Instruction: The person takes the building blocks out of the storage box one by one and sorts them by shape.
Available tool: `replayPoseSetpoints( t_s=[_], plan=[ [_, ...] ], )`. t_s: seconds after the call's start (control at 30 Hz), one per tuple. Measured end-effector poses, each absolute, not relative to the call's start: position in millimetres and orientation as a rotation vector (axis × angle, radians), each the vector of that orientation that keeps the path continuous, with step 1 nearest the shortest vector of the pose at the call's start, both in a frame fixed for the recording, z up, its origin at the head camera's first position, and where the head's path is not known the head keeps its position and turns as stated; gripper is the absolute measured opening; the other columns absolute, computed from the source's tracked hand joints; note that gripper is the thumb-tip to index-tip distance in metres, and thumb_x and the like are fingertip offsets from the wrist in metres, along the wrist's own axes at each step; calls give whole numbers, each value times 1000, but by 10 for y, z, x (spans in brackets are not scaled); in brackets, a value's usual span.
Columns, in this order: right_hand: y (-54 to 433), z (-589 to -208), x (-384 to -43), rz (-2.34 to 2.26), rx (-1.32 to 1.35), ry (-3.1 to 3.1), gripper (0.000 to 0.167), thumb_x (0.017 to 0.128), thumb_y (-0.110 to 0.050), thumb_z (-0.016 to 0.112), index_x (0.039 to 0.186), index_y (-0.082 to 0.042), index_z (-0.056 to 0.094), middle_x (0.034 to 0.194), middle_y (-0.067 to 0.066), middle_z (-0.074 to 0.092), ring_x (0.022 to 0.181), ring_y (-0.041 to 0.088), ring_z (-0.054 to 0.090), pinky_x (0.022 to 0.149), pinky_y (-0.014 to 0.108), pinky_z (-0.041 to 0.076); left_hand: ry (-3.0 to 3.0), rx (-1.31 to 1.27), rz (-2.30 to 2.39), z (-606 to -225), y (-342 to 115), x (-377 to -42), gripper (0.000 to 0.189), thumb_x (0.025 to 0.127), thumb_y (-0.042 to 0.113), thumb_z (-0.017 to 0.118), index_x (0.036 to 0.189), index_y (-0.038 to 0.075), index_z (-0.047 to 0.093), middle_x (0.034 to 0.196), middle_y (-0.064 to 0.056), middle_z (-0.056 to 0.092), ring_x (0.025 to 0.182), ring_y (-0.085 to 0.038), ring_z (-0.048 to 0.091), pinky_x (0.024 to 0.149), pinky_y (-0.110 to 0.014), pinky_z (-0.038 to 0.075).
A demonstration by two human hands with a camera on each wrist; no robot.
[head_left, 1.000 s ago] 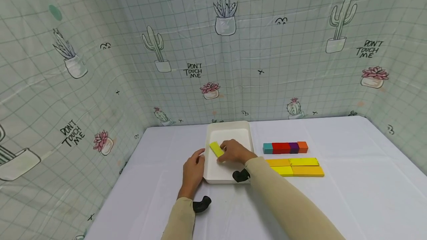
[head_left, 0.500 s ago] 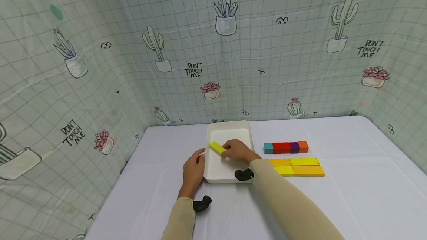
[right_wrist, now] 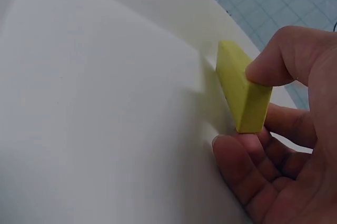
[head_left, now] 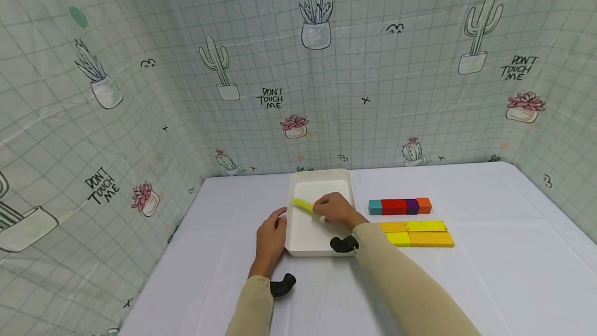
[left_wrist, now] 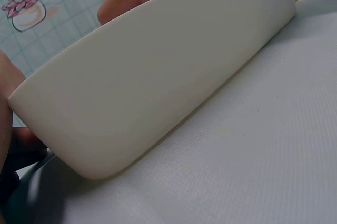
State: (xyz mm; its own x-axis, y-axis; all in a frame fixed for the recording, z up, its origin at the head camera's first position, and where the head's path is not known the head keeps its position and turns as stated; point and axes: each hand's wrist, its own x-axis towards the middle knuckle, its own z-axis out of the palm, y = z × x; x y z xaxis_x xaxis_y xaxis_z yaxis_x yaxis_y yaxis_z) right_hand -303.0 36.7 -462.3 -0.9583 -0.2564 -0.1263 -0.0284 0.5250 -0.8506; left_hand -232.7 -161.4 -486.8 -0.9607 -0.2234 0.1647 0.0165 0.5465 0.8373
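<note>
My right hand pinches one end of a yellow block over the white tray. In the right wrist view, the thumb presses the top of the yellow block and fingertips sit under its near end; the block stands on its narrow side. My left hand lies along the tray's left wall, its fingers touching that side. The left wrist view shows the tray's outer wall close up, with part of the left hand at its corner.
Right of the tray, a row of turquoise, red, purple and orange blocks lies on the white-covered table. Nearer, flat yellow and orange blocks lie side by side, partly hidden by the right sleeve. A patterned cloth hangs behind.
My right hand has shifted slightly right and up, turning the yellow block from flat onto its narrow side. My left hand has stayed at the tray's left wall.
</note>
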Motion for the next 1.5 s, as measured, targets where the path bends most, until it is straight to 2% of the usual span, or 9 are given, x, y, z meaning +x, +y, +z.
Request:
replayPoseSetpoints(
  t_s=[0.2, 0.5, 0.73, 0.83, 0.93, 1.13, 1.3, 1.5],
  plan=[
    [380, -4620, -3023, -1486, -160, 2493, 33, 89, -22, 64, 115, -3, 74, 108, 7, 69, 76, 17, 66, 69, 28, 54, -2536, 158, -1388, -4870, -1626, -2315, 36, 104, 27, 50, 135, 20, 65, 122, -5, 68, 113, -24, 61, 99, -50, 47],
    [389, -4608, -3002, -1569, -73, 2469, 37, 90, -25, 63, 121, -6, 73, 121, 8, 67, 76, 17, 68, 74, 29, 54, -2534, 174, -1397, -4846, -1611, -2312, 36, 103, 26, 50, 134, 18, 65, 121, -6, 69, 112, -25, 61, 99, -50, 47],
    [393, -4614, -3032, -1732, -59, 2425, 35, 89, -18, 61, 116, 0, 73, 91, 8, 72, 75, 16, 67, 67, 26, 54, -2536, 162, -1370, -4849, -1613, -2330, 35, 103, 26, 50, 134, 19, 66, 120, -5, 69, 112, -24, 61, 99, -49, 47],
    [405, -4626, -3058, -1791, -44, 2408, 33, 90, -17, 62, 116, 1, 73, 88, 6, 74, 78, 15, 69, 69, 25, 54, -2534, 158, -1371, -4857, -1619, -2334, 35, 103, 26, 50, 134, 19, 66, 120, -6, 69, 113, -25, 61, 100, -50, 47],
    [410, -4628, -3073, -1848, -24, 2361, 33, 91, -16, 63, 117, 2, 71, 92, 9, 75, 83, 17, 71, 76, 27, 56, -2537, 161, -1373, -4865, -1623, -2333, 35, 103, 27, 50, 134, 19, 66, 122, -6, 69, 115, -26, 61, 101, -50, 46],
    [436, -4584, -3058, -1948, 16, 2233, 35, 95, -13, 64, 125, 5, 66, 114, 17, 69, 94, 21, 72, 88, 33, 56, -2543, 161, -1369, -4872, -1615, -2329, 35, 103, 26, 50, 134, 18, 66, 120, -5, 69, 112, -25, 61, 99, -50, 47],
    [478, -4508, -3005, -2019, -15, 2175, 35, 97, -11, 61, 128, 7, 63, 128, 21, 61, 103, 26, 70, 91, 34, 55, -2545, 176, -1369, -4866, -1600, -2328, 36, 103, 26, 50, 134, 18, 65, 121, -5, 69, 113, -25, 61, 100, -51, 46],
    [541, -4426, -2929, -2076, -45, 2136, 38, 96, -8, 61, 131, 8, 60, 132, 21, 55, 108, 29, 67, 94, 37, 53, -2549, 194, -1369, -4878, -1600, -2326, 35, 103, 26, 50, 134, 19, 65, 122, -5, 69, 113, -25, 61, 100, -50, 46]
  ],
)
